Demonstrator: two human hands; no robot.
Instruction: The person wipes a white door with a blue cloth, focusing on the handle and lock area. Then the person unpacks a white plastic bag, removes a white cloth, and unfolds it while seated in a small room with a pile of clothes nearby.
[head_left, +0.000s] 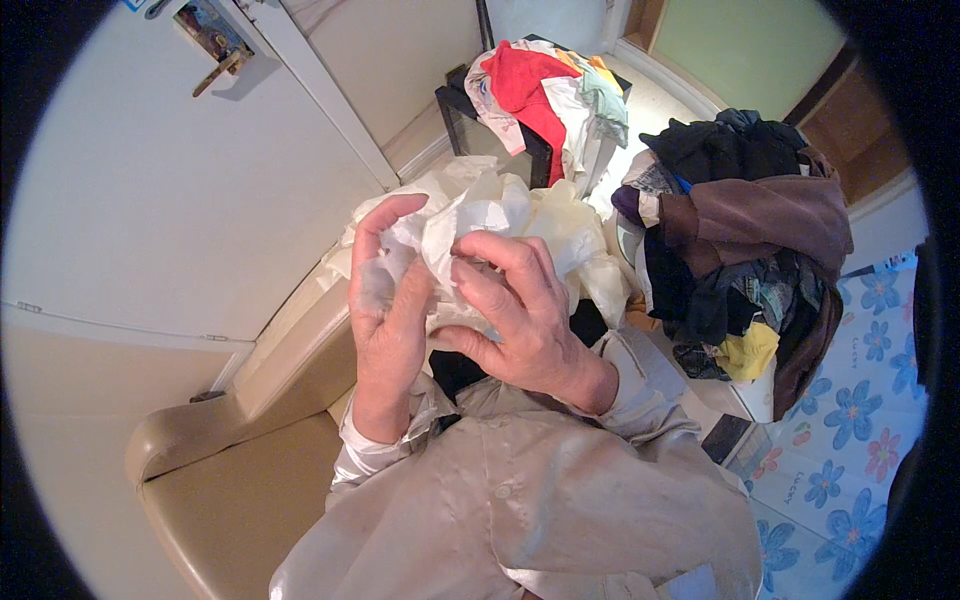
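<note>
My left hand (386, 300) is raised in front of my chest, its fingers and thumb curled around a crumpled piece of thin white plastic film (444, 238). From the other side, the fingertips of my right hand (517, 311) pinch the same piece. Part of the film lies over the left palm and looks see-through there. Just beyond both hands is a loose heap of white and cream thin plastic bags (574, 225). Where the held piece ends and the heap begins is hard to tell.
A beige leather-like seat (255, 510) is at my left, beside a white door (187, 172) with a handle. Ahead, a dark-framed bin (465, 124) holds red, white and green clothes. Dark and brown clothes (757, 217) are piled at right, near a blue-flowered sheet (847, 412).
</note>
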